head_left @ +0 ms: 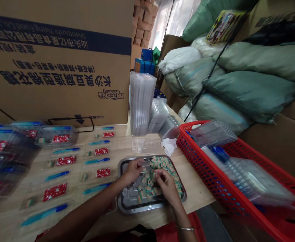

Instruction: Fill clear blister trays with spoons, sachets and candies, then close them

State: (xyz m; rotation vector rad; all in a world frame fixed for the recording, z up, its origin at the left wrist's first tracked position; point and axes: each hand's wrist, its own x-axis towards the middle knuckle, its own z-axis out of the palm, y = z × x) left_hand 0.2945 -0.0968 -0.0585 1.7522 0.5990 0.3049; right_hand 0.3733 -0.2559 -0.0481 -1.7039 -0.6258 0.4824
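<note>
My left hand (133,170) and right hand (165,183) are curled nearly closed over small striped sweets (149,183) in a metal tray (134,210); I cannot tell if either grips one. Blue sticks (44,215) and red packets (55,192) lie left of it on the table (197,191), and a red basket (200,168) sits right.

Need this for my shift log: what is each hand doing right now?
Left hand: closed over the metal tray, holding cannot be told.
Right hand: closed among the small striped cubes, holding cannot be told.
</note>
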